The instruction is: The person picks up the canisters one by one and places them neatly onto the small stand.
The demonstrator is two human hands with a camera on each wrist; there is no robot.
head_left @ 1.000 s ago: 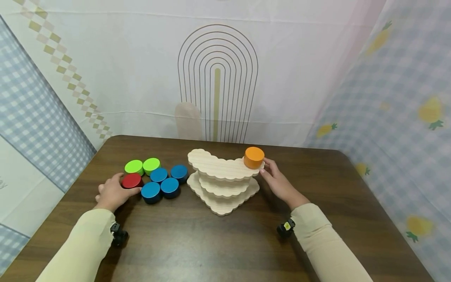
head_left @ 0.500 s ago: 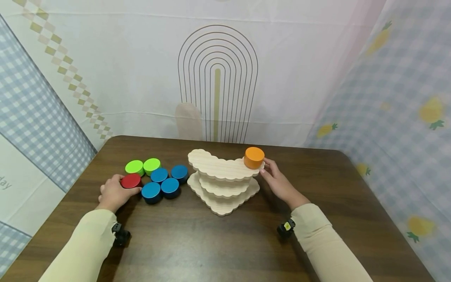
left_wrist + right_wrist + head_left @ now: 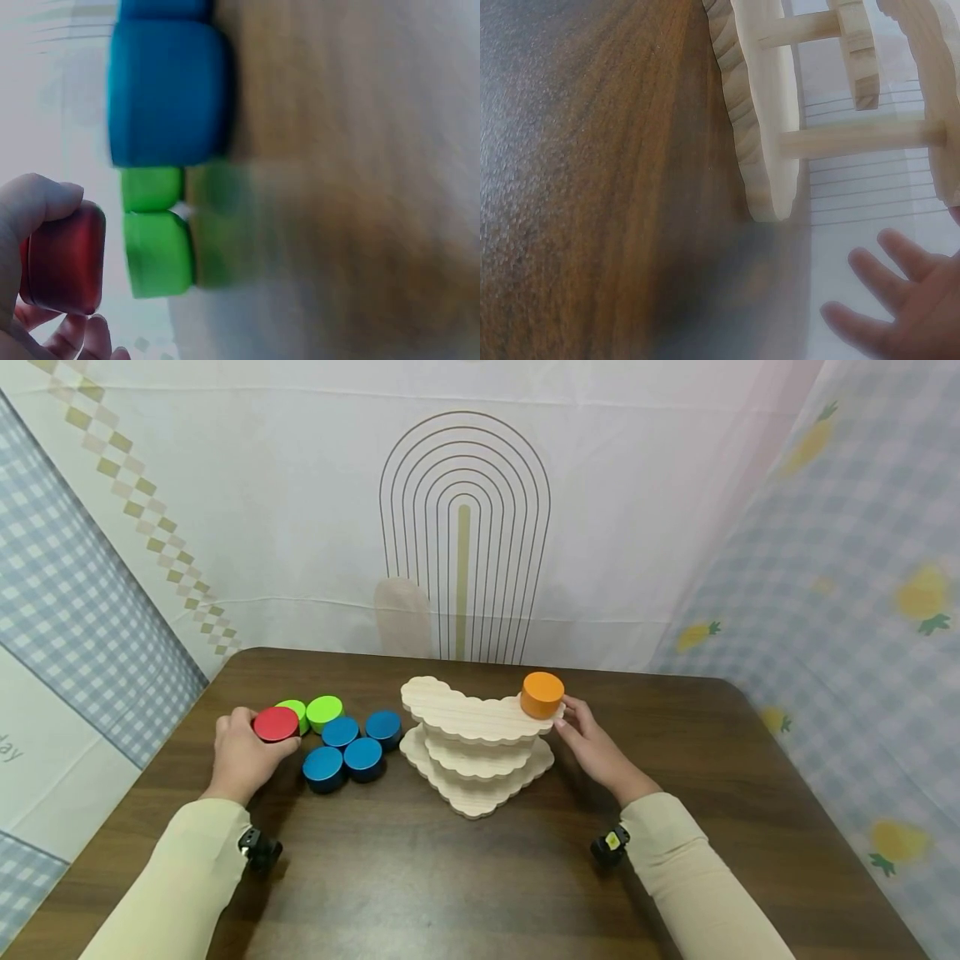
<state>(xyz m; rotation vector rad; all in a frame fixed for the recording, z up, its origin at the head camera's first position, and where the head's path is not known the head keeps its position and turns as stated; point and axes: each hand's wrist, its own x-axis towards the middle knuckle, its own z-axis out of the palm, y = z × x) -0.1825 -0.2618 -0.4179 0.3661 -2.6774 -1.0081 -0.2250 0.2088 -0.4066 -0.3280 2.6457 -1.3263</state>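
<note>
One red cylinder (image 3: 276, 724) pinched between thumb and fingers of the left grip (image 3: 242, 760), held above the bench (image 3: 450, 877), partly covering the left one of two green cylinders (image 3: 325, 713) in the head view. Four blue cylinders (image 3: 363, 758) clustered on the bench just beside the green pair. Right grip (image 3: 594, 750) with fingers loosely spread, touching the right end of the top tier of a pale wooden stand (image 3: 457, 714). One orange cylinder (image 3: 542, 695) upright on that same end. Wooden dowels (image 3: 862, 140) between tiers in the right wrist view.
</note>
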